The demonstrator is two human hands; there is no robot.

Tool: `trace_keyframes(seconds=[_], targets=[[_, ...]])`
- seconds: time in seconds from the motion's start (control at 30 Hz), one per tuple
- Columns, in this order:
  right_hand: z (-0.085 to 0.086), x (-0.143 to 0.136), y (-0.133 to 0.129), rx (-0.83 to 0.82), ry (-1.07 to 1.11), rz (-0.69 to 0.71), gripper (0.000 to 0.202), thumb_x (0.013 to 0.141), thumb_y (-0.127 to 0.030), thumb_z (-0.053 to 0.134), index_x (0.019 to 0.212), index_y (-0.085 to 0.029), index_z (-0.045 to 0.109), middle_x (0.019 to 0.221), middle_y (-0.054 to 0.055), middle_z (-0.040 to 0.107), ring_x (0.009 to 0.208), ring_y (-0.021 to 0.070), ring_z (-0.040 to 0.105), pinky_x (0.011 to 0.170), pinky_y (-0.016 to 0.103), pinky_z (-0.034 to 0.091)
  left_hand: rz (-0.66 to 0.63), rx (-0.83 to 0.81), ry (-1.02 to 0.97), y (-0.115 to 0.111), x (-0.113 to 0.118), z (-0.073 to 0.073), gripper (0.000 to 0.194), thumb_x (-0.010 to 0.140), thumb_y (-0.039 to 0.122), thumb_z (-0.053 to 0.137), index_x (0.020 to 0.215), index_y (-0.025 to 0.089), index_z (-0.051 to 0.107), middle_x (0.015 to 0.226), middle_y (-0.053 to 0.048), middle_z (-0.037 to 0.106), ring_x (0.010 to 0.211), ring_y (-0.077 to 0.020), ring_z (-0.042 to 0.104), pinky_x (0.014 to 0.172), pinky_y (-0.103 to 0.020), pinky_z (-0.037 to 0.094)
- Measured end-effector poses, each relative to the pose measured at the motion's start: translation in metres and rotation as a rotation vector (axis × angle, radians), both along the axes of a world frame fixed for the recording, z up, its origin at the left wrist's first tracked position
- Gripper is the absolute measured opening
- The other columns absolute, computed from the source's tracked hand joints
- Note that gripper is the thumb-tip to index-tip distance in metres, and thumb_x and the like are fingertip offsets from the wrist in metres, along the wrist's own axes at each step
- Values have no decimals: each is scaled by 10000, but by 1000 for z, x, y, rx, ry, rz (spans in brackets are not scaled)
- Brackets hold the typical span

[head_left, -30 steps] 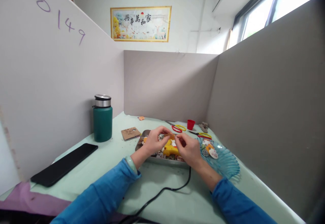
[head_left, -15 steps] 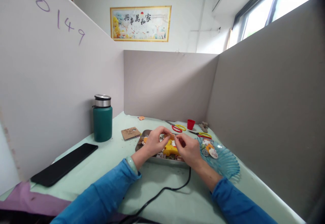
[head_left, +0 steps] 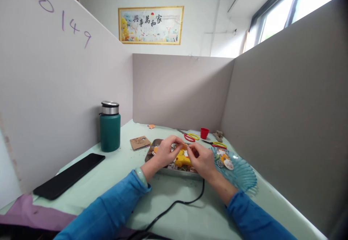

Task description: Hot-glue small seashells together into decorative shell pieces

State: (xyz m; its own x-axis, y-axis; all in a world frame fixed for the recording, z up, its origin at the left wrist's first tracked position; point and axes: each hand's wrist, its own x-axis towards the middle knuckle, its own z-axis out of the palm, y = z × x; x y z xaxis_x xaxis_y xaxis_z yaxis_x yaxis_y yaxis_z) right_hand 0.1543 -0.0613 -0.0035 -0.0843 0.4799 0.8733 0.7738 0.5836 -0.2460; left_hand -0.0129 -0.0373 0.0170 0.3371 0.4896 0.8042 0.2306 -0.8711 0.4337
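My left hand (head_left: 169,150) and my right hand (head_left: 202,157) meet above a metal tray (head_left: 178,173), fingertips closed in a pinch. Between them is a small flat orange piece (head_left: 185,146), partly hidden by the fingers; its kind is too small to make out. Below the hands, a yellow tool (head_left: 182,160), which looks like a glue gun, lies in the tray among small printed pieces. A black cord (head_left: 178,201) runs from near the tray toward me. To the right, a blue scalloped plate (head_left: 241,174) bears several round printed cutouts (head_left: 224,160).
A green bottle (head_left: 110,131) and a black phone-like slab (head_left: 69,176) stand and lie at left. Behind the tray are a brown board (head_left: 140,143), two pairs of scissors (head_left: 191,137) with red and yellow handles, and a red cup (head_left: 204,133). Grey partitions (head_left: 182,91) enclose the table.
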Motion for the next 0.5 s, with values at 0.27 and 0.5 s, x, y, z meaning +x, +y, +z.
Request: trace_keyframes(seconds=[0.27, 0.5], targets=[[-1, -1, 0, 3, -2, -2, 217, 840, -304, 470, 698, -184, 580, 566, -7, 558, 490, 98, 462, 521, 214, 346, -4, -51, -7, -3, 1, 1, 156, 803, 265, 536, 894, 161, 608, 829, -55, 625, 782, -154, 572, 745, -278, 454], [-2, -1, 0, -15, -18, -14, 197, 836, -292, 478, 706, -186, 583, 569, -9, 551, 507, 100, 465, 535, 215, 349, 10, 15, 27, 3, 1, -2, 153, 807, 254, 536, 895, 173, 631, 864, -66, 635, 825, -167, 568, 771, -291, 446]])
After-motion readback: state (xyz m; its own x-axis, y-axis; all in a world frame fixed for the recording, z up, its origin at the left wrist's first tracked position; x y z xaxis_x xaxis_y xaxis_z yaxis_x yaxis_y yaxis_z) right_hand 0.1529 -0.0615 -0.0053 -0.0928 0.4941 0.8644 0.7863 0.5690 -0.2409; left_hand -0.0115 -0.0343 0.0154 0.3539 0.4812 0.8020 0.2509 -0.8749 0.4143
